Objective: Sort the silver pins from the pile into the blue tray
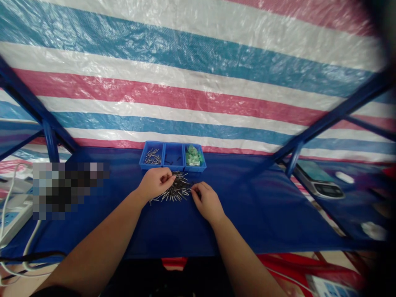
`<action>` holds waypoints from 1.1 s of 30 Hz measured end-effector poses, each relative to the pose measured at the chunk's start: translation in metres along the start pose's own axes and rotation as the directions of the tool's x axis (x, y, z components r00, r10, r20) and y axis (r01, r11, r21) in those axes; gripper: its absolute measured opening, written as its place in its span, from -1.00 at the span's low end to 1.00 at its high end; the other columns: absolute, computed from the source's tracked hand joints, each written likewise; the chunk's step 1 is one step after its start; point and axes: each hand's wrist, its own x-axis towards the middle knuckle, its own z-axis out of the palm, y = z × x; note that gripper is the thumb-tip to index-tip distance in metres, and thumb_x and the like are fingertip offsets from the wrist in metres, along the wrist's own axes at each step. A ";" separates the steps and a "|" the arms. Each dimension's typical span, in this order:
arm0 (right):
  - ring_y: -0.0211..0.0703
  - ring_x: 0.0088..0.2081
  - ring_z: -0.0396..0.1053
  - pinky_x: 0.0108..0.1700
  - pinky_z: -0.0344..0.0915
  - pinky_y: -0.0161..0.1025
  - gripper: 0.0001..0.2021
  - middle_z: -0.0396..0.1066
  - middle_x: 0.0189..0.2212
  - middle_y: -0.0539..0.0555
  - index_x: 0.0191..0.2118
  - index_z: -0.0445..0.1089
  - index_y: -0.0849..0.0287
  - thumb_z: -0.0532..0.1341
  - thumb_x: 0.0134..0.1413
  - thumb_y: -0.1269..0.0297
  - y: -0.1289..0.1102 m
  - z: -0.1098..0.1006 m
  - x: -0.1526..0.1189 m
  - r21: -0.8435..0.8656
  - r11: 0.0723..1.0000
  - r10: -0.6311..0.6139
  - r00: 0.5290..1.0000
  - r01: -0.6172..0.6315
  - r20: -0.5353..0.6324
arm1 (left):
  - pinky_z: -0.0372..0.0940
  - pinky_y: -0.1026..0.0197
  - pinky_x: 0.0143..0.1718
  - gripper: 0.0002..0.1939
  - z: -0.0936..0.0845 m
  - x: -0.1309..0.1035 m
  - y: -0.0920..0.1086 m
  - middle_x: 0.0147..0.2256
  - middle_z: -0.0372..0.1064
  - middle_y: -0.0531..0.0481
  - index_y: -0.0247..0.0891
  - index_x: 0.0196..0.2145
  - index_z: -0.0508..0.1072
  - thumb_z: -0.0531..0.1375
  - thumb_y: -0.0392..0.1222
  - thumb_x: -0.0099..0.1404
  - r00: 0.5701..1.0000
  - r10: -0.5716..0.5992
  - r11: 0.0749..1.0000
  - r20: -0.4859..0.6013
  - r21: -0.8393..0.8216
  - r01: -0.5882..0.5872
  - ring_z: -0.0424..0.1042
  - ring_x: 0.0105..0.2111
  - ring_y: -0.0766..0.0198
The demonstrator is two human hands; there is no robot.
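Note:
A loose pile of thin metal pieces [176,190], some silver and some dark, nail-like in shape, lies on the blue tabletop [173,235]. At the pile's upper left, my left hand [156,182] has thumb and forefinger pinched together; what is between them is too small to make out. My right hand [208,201] is closed at the pile's right edge, its fingertips on a thin metal piece. Just behind the pile stands a blue three-compartment tray [174,168]. Silver pins [152,156] fill part of its left compartment, a few dark pieces [173,160] the middle, green plastic packets [193,156] the right.
Striped plastic sheeting [185,99] hangs behind the table. Blue frame bars [51,140] slope at both sides. A digital scale [321,181] sits at the right. A power strip [15,222] with white cables is at the left, beside a blurred-out patch.

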 end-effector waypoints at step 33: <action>-0.17 -0.31 0.46 -0.20 0.39 -0.24 -0.85 0.51 -0.33 0.06 -0.21 0.50 0.15 0.30 0.24 0.19 -0.025 0.012 0.067 0.660 0.751 0.036 0.997 0.018 -0.069 | 0.25 0.26 -0.34 -0.89 -0.007 0.000 -0.001 -0.35 0.39 0.02 -0.22 -0.22 0.51 0.16 -0.24 0.39 0.999 0.004 1.000 0.051 0.004 -0.005 0.34 -0.42 0.34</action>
